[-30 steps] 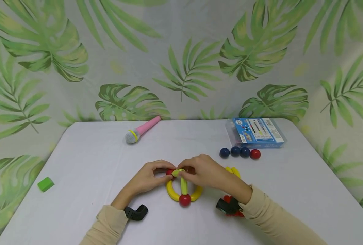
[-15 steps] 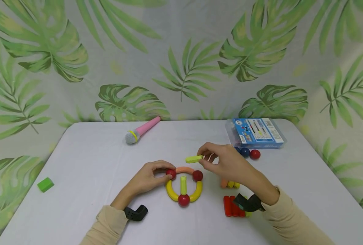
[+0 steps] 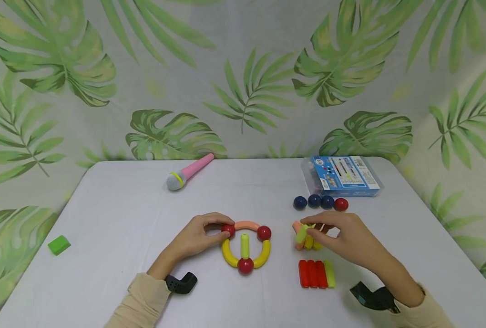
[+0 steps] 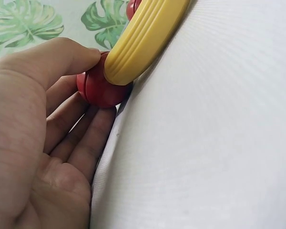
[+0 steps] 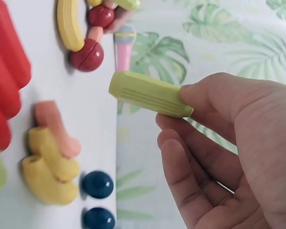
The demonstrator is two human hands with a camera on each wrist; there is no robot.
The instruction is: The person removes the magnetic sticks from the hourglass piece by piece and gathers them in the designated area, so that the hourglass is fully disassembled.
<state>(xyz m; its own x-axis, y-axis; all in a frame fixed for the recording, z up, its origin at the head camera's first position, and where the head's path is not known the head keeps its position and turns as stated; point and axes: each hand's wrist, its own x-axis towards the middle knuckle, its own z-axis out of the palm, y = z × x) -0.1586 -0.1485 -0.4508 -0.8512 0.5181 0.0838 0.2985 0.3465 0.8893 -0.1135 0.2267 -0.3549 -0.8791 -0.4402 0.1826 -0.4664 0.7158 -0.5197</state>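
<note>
My left hand point(image 3: 197, 237) pinches the left red ball point(image 3: 228, 230) of a ring lying on the white table. Two curved yellow sticks point(image 3: 228, 255), a curved orange stick point(image 3: 247, 225) and two more red balls point(image 3: 264, 233) make up the rest of the ring. From the nearest red ball point(image 3: 245, 266) a light green stick point(image 3: 244, 246) points in over the ring's middle. To the right, my right hand point(image 3: 345, 234) holds another light green stick point(image 5: 150, 95) by one end between thumb and fingers, above the loose curved orange point(image 5: 57, 128) and yellow sticks point(image 5: 50, 179).
Red sticks point(image 3: 312, 274) and one light green stick point(image 3: 329, 274) lie side by side at the right front. Behind them are several dark blue balls point(image 3: 314, 201), a red ball point(image 3: 341, 204) and a plastic box point(image 3: 347, 175). A pink toy microphone point(image 3: 191, 171) and green block point(image 3: 59, 245) lie leftward.
My right hand has lifted the light green stick away from the ring and carried it right, over the loose curved sticks. My left hand keeps its grip on the red ball.
</note>
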